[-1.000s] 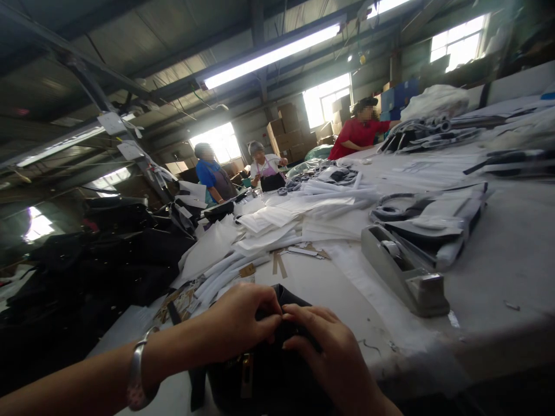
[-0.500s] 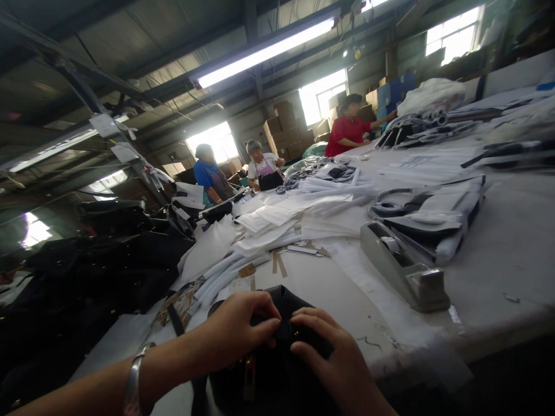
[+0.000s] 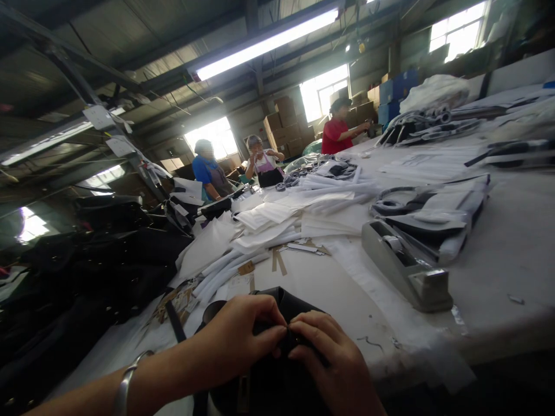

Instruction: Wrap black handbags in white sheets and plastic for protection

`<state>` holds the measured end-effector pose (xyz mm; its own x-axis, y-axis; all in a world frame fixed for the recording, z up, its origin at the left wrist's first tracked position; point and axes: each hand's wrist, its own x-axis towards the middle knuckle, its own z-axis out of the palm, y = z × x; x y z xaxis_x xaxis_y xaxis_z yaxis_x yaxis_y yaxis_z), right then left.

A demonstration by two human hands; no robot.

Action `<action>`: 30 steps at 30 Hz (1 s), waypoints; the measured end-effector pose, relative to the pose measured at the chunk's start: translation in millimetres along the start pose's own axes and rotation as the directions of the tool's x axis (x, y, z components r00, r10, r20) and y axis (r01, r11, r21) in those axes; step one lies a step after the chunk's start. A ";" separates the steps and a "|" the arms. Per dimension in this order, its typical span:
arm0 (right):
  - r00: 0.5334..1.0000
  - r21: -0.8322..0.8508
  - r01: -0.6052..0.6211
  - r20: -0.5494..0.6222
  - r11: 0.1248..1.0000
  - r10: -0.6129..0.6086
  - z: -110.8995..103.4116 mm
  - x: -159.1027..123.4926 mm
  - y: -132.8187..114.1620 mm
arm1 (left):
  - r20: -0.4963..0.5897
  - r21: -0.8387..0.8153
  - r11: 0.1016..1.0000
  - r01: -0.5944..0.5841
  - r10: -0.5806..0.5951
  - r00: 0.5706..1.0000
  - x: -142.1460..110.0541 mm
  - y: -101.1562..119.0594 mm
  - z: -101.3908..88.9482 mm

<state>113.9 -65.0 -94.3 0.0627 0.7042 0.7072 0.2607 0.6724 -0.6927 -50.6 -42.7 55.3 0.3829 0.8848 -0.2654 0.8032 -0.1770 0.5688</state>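
A black bag with gold-coloured metal fittings stands at the bottom middle, against the near edge of the table. My left hand, a silver bangle on its wrist, pinches the bag's upper edge between thumb and forefinger. From the other side my right hand grips the same edge, its fingertips nearly touching the left ones. What lies between the fingertips is too small and dark to make out. A black strap sticks out on the bag's left side.
A grey tape dispenser stands to the right on the white table. Beyond the bag lie white paper sheets and cardboard scraps. A dark heap of black bags fills the left. Three co-workers are at the far side.
My fingertips were slightly apart half a second ago and have come together again at the bag's edge. The co-worker in red has moved a little left.
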 end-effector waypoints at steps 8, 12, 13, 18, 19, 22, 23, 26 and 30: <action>0.973 0.114 -0.231 0.016 0.966 0.231 14.4 -9.2 -0.3 | -0.014 -0.055 0.998 -0.013 0.012 1.000 6.4 -17.0 14.4; 0.967 0.114 -0.255 0.039 0.960 0.252 11.7 -5.8 1.0 | -0.027 -0.120 0.991 -0.051 0.048 0.998 6.4 -21.9 15.8; 0.968 0.097 -0.249 0.035 0.964 0.247 9.4 -4.7 1.5 | -0.027 -0.104 0.993 -0.058 0.055 0.998 5.9 -22.0 14.8; 0.956 0.018 -0.282 0.093 0.959 0.279 -2.9 0.2 0.5 | -0.024 0.119 0.983 -0.137 0.140 0.990 4.1 -20.2 13.0; 0.947 0.012 -0.301 0.122 0.953 0.298 -4.9 1.8 -0.4 | -0.006 0.156 0.974 -0.166 0.169 0.986 4.4 -20.4 14.1; 0.908 0.033 -0.380 0.204 0.924 0.366 -10.3 8.7 -2.7 | 0.018 0.224 0.948 -0.225 0.227 0.974 6.8 -24.0 18.6; 0.894 0.055 -0.407 0.229 0.912 0.385 -12.2 11.4 -3.1 | 0.009 0.223 0.946 -0.236 0.240 0.971 7.7 -26.0 20.2; 0.853 0.130 -0.476 0.309 0.870 0.421 -18.3 20.5 -3.1 | -0.017 0.175 0.943 -0.284 0.292 0.956 9.0 -33.2 24.3; 0.762 0.117 -0.569 0.446 0.814 0.469 -27.2 34.9 -4.7 | -0.080 0.224 0.922 -0.316 0.340 0.937 7.2 -41.4 30.1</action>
<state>141.1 -49.8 -62.5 -0.2598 0.9538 0.1511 0.0638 0.1731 -0.9828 -67.3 -42.0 6.4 0.5955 0.8033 0.0070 0.7219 -0.5389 0.4341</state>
